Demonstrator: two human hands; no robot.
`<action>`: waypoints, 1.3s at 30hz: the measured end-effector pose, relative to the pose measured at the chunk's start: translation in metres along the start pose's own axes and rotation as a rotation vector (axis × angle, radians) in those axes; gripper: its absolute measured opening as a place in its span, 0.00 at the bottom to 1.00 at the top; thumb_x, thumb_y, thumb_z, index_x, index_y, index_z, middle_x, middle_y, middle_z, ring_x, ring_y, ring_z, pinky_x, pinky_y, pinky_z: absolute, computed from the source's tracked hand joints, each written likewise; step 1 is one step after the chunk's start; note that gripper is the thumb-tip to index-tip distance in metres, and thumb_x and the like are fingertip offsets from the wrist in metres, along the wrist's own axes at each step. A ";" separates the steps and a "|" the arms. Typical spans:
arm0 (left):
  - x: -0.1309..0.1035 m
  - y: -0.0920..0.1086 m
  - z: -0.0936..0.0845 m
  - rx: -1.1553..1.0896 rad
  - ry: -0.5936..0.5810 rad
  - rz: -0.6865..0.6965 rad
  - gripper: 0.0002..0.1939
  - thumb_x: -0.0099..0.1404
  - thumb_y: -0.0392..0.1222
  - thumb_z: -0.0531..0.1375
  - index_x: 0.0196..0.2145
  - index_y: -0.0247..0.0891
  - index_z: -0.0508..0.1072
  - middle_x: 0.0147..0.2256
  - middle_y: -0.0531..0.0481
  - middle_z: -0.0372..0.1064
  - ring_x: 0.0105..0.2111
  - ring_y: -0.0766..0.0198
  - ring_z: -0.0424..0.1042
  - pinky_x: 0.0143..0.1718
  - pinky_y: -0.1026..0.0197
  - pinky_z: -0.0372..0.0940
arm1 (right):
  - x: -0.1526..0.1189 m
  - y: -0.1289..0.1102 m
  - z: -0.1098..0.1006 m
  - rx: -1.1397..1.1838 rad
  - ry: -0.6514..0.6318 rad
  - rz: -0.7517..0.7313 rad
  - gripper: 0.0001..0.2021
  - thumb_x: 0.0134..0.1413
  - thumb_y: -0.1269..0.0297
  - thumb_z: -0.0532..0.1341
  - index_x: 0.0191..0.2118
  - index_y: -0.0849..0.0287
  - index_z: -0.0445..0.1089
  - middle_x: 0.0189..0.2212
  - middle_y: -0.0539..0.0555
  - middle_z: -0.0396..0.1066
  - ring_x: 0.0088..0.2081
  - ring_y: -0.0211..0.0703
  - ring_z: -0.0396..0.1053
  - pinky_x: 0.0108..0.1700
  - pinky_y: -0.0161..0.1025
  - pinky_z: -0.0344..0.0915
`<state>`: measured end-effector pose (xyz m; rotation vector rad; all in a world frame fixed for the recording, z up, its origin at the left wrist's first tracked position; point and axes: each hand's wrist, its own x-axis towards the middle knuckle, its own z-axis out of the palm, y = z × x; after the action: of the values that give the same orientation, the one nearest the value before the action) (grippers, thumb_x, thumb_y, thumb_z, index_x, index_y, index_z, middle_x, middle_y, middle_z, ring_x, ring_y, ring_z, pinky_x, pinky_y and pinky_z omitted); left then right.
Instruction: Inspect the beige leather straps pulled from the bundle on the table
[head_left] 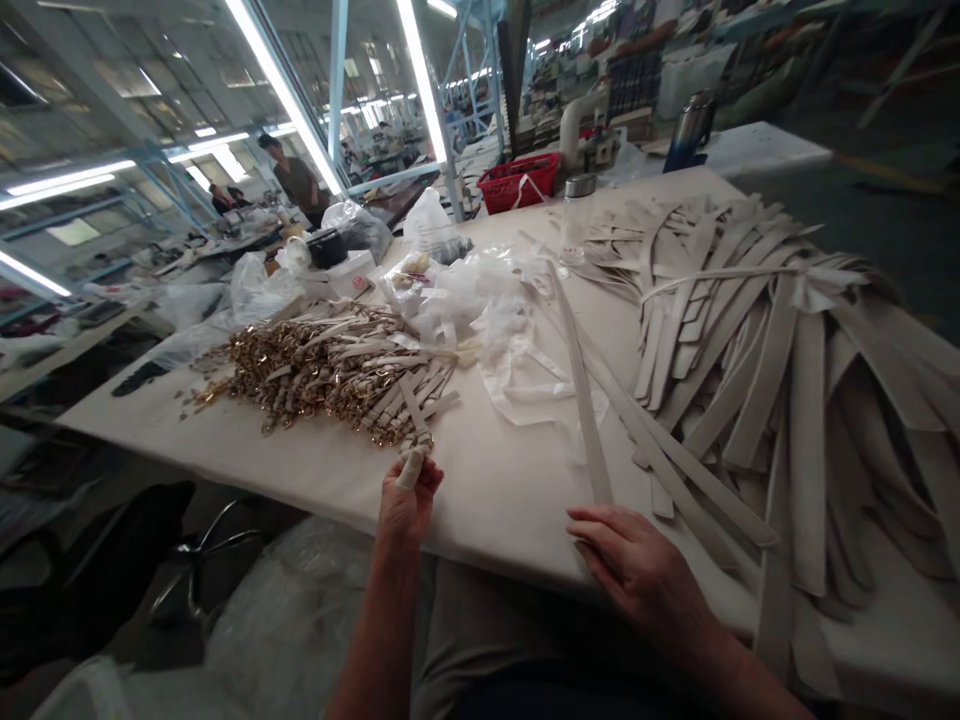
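Observation:
My left hand (pixel 409 492) is closed at the table's front edge, its thumb wearing a pale finger cover. Between thumb and fingers it pinches a short beige strap (pixel 414 405) with metal hardware at the gripped end. Just beyond lies a heap of similar short straps with gold-coloured metal fittings (pixel 300 375). My right hand (pixel 637 560) rests on the table edge, fingers stretched out and lying low, the thumb mostly hidden. Its fingertips are beside the near end of a long beige strap (pixel 581 400); whether they touch it I cannot tell.
A large bundle of long beige straps (pixel 795 340) covers the right side of the table. Clear plastic bags (pixel 480 300), a glass bottle (pixel 577 215) and a red basket (pixel 517 183) stand farther back. A person (pixel 296 180) stands in the background. A dark chair (pixel 112 560) is at left.

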<state>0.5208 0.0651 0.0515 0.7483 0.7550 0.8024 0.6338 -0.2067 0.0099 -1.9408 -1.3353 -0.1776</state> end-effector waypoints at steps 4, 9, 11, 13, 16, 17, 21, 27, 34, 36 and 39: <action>-0.008 0.000 0.005 -0.060 -0.061 -0.041 0.22 0.36 0.45 0.78 0.27 0.37 0.76 0.23 0.56 0.75 0.22 0.71 0.72 0.28 0.67 0.71 | 0.002 -0.002 -0.001 -0.003 0.007 0.007 0.09 0.61 0.69 0.57 0.42 0.55 0.74 0.43 0.58 0.78 0.44 0.51 0.76 0.46 0.49 0.72; -0.021 0.003 0.005 -0.060 -0.108 -0.021 0.18 0.39 0.40 0.78 0.27 0.37 0.77 0.24 0.55 0.76 0.23 0.70 0.74 0.29 0.67 0.71 | 0.002 -0.004 -0.002 -0.016 0.021 0.018 0.09 0.60 0.69 0.57 0.41 0.54 0.74 0.43 0.57 0.78 0.43 0.51 0.76 0.45 0.48 0.73; -0.025 0.003 0.005 -0.052 -0.104 -0.007 0.16 0.42 0.40 0.77 0.29 0.38 0.78 0.25 0.53 0.77 0.25 0.68 0.76 0.31 0.66 0.71 | 0.001 -0.003 -0.001 -0.002 0.024 0.034 0.09 0.60 0.68 0.57 0.41 0.54 0.75 0.43 0.57 0.78 0.43 0.51 0.76 0.45 0.48 0.73; -0.030 0.002 0.005 -0.055 -0.108 0.027 0.16 0.44 0.42 0.76 0.30 0.38 0.78 0.28 0.52 0.78 0.28 0.67 0.77 0.34 0.64 0.71 | 0.002 -0.003 0.000 0.045 0.032 0.070 0.09 0.60 0.68 0.58 0.41 0.53 0.75 0.43 0.56 0.78 0.43 0.50 0.76 0.46 0.46 0.74; -0.038 0.001 0.007 -0.009 -0.126 0.116 0.16 0.44 0.45 0.76 0.29 0.37 0.78 0.28 0.51 0.77 0.29 0.66 0.76 0.39 0.62 0.70 | 0.013 -0.011 0.000 0.191 0.073 0.132 0.09 0.62 0.67 0.58 0.43 0.54 0.75 0.43 0.56 0.77 0.44 0.48 0.76 0.47 0.44 0.73; -0.041 0.000 0.008 0.029 -0.132 0.159 0.16 0.45 0.45 0.75 0.30 0.37 0.79 0.29 0.51 0.77 0.30 0.66 0.76 0.40 0.61 0.70 | 0.019 -0.016 0.000 0.253 0.090 0.141 0.09 0.62 0.66 0.58 0.43 0.54 0.75 0.43 0.56 0.77 0.45 0.48 0.76 0.48 0.43 0.73; -0.051 0.002 0.009 0.273 -0.184 0.408 0.28 0.51 0.41 0.73 0.50 0.43 0.74 0.43 0.47 0.76 0.45 0.60 0.74 0.53 0.57 0.63 | 0.051 -0.048 -0.002 0.578 0.093 0.181 0.09 0.62 0.64 0.60 0.45 0.55 0.75 0.45 0.58 0.75 0.45 0.47 0.74 0.47 0.43 0.72; -0.063 0.003 0.010 0.435 -0.189 0.611 0.42 0.48 0.38 0.74 0.60 0.47 0.64 0.58 0.44 0.66 0.58 0.52 0.65 0.61 0.52 0.54 | 0.089 -0.089 0.012 1.206 -0.046 0.474 0.16 0.54 0.53 0.67 0.45 0.55 0.78 0.42 0.55 0.77 0.41 0.44 0.73 0.46 0.43 0.69; -0.077 -0.010 0.016 0.622 -0.125 0.881 0.57 0.43 0.32 0.74 0.66 0.46 0.53 0.68 0.40 0.45 0.67 0.44 0.48 0.66 0.47 0.44 | 0.093 -0.107 0.040 1.542 -0.087 0.666 0.17 0.45 0.49 0.72 0.35 0.59 0.80 0.31 0.53 0.77 0.34 0.41 0.70 0.45 0.41 0.67; -0.080 -0.013 0.017 0.678 -0.115 0.949 0.60 0.42 0.32 0.74 0.68 0.44 0.49 0.69 0.39 0.39 0.68 0.43 0.41 0.67 0.47 0.40 | 0.089 -0.111 0.043 1.595 -0.056 0.700 0.17 0.44 0.49 0.72 0.32 0.59 0.80 0.29 0.52 0.76 0.33 0.41 0.70 0.44 0.40 0.66; -0.082 -0.014 0.021 0.600 -0.129 0.809 0.64 0.41 0.33 0.75 0.69 0.45 0.46 0.70 0.42 0.32 0.69 0.45 0.33 0.68 0.50 0.33 | 0.080 -0.113 0.051 1.570 -0.041 0.673 0.17 0.44 0.49 0.71 0.32 0.59 0.80 0.30 0.52 0.77 0.36 0.43 0.71 0.48 0.41 0.65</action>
<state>0.5031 -0.0154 0.0751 1.6895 0.5647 1.2473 0.5587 -0.0954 0.0717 -0.8459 -0.3718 0.9556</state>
